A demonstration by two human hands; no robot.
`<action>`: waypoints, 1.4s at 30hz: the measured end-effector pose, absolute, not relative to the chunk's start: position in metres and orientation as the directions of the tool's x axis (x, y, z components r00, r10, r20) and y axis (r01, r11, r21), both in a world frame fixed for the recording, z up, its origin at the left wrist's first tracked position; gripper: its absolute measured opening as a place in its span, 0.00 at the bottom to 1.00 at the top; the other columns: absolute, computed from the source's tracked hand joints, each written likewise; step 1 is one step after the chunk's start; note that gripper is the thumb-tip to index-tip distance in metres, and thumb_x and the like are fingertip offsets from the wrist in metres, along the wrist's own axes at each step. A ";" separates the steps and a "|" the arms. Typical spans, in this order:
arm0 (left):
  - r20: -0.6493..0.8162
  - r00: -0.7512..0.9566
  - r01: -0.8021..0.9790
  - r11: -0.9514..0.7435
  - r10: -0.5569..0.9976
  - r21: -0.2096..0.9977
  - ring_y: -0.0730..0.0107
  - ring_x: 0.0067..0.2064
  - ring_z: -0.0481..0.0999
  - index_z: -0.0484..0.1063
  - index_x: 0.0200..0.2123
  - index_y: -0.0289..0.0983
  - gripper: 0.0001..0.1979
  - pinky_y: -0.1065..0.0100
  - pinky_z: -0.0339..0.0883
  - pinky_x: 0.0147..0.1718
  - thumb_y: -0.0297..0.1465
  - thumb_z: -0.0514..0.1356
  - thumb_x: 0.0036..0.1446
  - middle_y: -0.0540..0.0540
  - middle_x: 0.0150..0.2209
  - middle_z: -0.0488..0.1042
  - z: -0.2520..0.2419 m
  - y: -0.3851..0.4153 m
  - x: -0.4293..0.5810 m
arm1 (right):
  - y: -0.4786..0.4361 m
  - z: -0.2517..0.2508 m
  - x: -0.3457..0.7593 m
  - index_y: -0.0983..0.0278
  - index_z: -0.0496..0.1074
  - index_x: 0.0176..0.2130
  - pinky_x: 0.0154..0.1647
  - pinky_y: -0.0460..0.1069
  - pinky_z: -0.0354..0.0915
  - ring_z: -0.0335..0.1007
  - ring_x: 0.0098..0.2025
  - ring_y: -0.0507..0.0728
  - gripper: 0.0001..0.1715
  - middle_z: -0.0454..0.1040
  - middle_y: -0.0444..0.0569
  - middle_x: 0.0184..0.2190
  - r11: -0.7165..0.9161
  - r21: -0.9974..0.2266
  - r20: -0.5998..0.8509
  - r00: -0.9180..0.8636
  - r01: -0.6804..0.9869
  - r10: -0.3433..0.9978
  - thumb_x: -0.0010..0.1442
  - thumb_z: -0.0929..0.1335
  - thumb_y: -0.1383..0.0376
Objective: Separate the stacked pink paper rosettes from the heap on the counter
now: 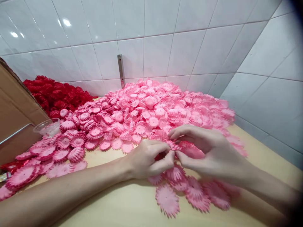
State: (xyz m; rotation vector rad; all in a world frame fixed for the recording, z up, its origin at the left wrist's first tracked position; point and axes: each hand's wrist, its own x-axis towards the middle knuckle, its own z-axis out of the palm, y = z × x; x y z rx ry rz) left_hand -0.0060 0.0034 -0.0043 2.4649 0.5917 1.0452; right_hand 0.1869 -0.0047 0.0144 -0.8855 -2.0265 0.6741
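My left hand [148,159] and my right hand [208,151] meet over the near side of a wooden table [123,208]. Both pinch the same small pink serrated paper flower piece [174,146] between thumb and fingers. A big heap of pink flower pieces [151,110] lies just behind the hands. A few loose darker pink pieces [189,192] lie flat under and in front of my wrists.
A pile of red flower pieces [54,94] sits at the back left. A cardboard box [14,110] stands at the left edge, with a small clear plastic cup [47,126] beside it. White tiled walls close the back and right; a metal bracket [121,71] hangs on the back wall.
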 end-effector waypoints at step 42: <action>0.568 0.571 0.283 -0.792 0.592 0.541 0.81 0.20 0.56 0.61 0.21 0.35 0.14 0.77 0.51 0.20 0.24 0.52 0.60 0.55 0.18 0.58 -0.002 0.003 -0.007 | -0.003 0.028 0.191 0.63 0.74 0.42 0.30 0.48 0.73 0.76 0.30 0.54 0.16 0.79 0.46 0.32 0.709 -0.594 0.486 -0.533 0.380 0.692 0.54 0.66 0.74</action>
